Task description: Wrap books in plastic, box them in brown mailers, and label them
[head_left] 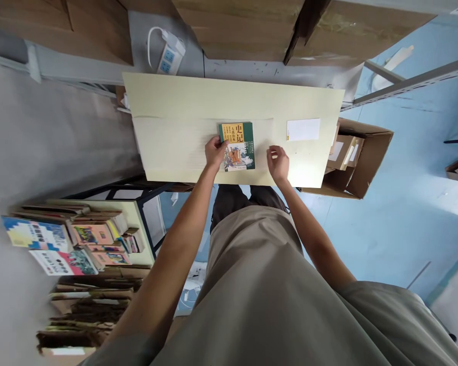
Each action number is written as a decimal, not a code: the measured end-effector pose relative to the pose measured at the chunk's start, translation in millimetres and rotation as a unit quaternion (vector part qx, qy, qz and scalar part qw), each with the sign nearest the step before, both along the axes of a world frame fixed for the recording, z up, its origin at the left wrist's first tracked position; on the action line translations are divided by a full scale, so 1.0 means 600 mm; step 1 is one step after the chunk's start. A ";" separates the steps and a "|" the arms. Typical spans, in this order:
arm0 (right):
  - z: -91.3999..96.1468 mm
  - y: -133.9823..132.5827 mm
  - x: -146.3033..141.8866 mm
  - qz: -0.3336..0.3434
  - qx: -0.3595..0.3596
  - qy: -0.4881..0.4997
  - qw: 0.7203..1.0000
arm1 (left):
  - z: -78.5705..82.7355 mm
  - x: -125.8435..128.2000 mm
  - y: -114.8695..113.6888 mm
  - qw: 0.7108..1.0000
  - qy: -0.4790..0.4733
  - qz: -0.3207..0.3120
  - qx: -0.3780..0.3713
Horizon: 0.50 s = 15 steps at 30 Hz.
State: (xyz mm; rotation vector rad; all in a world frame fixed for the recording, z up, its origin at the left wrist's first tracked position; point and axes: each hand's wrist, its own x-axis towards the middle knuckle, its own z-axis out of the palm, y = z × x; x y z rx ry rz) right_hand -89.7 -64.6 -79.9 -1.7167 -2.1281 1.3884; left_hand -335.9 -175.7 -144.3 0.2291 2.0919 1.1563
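A book [237, 147] with a green, yellow and illustrated cover lies face up on a large pale sheet of paper [175, 142]. My left hand [215, 152] grips its left edge, thumb on top of the cover and the other fingers mostly hidden. To the right of the book is my right hand [278, 162], apart from it, with curled fingers close to the sheet's right edge. Whether those fingertips pinch the paper cannot be made out. Beneath everything is a cream tabletop [229, 94].
A white label pad [303, 129] lies at the table's right. An open cardboard box [370, 157] with packages stands beyond that end. Large cartons [244, 30] and a power strip [171, 55] line the back. Stacked books [95, 234] and flattened cardboard [87, 300] are at left.
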 end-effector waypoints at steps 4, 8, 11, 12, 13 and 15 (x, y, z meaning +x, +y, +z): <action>-0.005 0.006 0.031 -0.056 0.014 -0.053 0.997 | 0.001 0.001 0.006 0.999 0.028 -0.014 -0.016; -0.021 0.005 0.022 -0.062 -0.021 -0.062 0.996 | -0.004 0.001 0.008 0.996 0.076 -0.035 -0.032; -0.020 0.001 0.018 -0.060 -0.008 -0.047 0.997 | -0.013 0.001 0.007 0.993 0.104 -0.039 -0.040; -0.017 -0.001 0.017 -0.055 0.000 -0.041 0.998 | -0.015 0.001 0.006 0.992 0.111 -0.035 -0.047; -0.012 -0.004 0.017 -0.048 0.010 -0.035 0.998 | -0.018 0.002 0.006 0.991 0.117 -0.031 -0.053; 0.000 -0.011 0.013 -0.024 0.033 -0.020 0.999 | -0.021 0.003 0.005 0.991 0.120 -0.026 -0.056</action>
